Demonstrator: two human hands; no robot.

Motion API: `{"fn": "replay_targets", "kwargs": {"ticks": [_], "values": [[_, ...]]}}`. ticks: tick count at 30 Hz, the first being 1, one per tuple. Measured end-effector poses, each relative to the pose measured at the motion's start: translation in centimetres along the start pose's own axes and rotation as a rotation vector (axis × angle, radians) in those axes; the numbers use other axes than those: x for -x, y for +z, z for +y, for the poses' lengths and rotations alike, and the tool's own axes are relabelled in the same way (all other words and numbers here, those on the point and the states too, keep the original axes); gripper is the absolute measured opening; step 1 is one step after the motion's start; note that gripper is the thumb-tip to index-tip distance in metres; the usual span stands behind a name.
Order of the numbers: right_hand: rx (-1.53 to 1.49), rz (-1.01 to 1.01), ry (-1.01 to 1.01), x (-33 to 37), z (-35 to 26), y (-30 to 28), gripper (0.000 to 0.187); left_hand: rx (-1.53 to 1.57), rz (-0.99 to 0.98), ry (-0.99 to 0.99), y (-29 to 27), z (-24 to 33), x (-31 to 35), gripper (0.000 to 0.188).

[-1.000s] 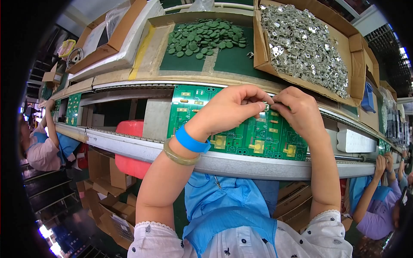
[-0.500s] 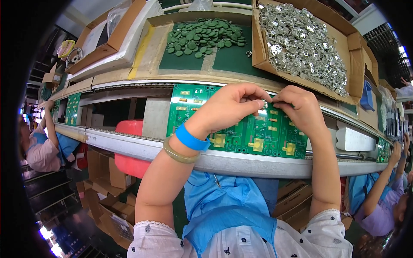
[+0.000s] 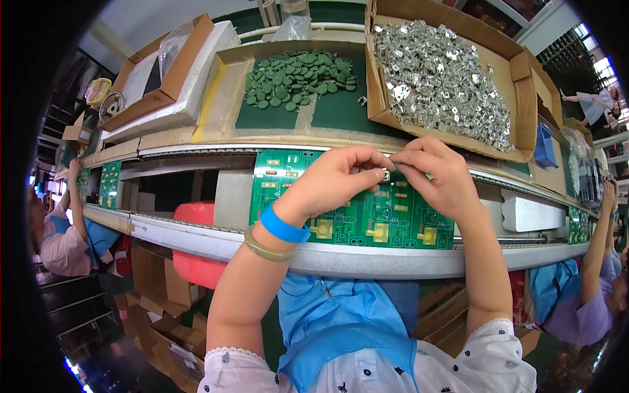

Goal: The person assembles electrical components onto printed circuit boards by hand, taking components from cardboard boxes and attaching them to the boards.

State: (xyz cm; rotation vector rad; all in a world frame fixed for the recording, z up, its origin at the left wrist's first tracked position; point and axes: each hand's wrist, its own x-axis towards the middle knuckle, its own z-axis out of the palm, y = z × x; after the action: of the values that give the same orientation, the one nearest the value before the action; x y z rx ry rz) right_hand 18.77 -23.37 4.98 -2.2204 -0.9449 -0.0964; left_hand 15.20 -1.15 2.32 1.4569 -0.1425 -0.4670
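My left hand (image 3: 335, 178) is over the middle of a green circuit board panel (image 3: 354, 226), its thumb and forefinger pinched together. A small silvery metal clip (image 3: 386, 175) shows at those fingertips. Against them, from the right, come the closed fingertips of my right hand (image 3: 440, 175); whatever they pinch is too small or hidden to make out. The panel lies across the conveyor rails and carries a few small resistors along its upper part and square gold-coloured pads along its near edge. Both hands cover part of it.
Beyond the rail lie a heap of green disc components (image 3: 298, 77) and a cardboard box of metal clips (image 3: 445, 85). A red plastic bin (image 3: 195, 219) stands under the conveyor at left. The metal front rail (image 3: 367, 261) runs before me. Co-workers sit at both sides.
The whole view has shifted slightly, so board, boxes and hands appear lower and further left. My hands stay fingertip to fingertip over the board.
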Motion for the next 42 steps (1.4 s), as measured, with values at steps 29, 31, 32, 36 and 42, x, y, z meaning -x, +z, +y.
{"fn": "replay_targets", "kwargs": {"ticks": [29,31,32,36,42], "values": [[-0.303,0.244,0.006,-1.2,-2.9,1.7,0.016,0.402,0.055,0.079,-1.1,1.1,1.2,0.024],[-0.388,0.235,0.093,-1.0,-2.8,1.8,0.017,0.425,0.04,0.073,-0.9,1.0,1.1,0.024],[-0.379,0.244,0.105,-0.9,-2.7,1.8,0.018,0.368,0.069,0.111,-0.6,1.1,1.0,0.024],[-0.409,0.277,0.094,-0.9,-3.4,1.8,0.023,0.315,0.085,0.169,-0.9,0.4,0.8,0.023],[-0.195,0.286,-0.037,-0.6,-2.6,0.4,0.025,0.427,0.085,0.137,-1.4,0.4,0.8,0.021]]}}
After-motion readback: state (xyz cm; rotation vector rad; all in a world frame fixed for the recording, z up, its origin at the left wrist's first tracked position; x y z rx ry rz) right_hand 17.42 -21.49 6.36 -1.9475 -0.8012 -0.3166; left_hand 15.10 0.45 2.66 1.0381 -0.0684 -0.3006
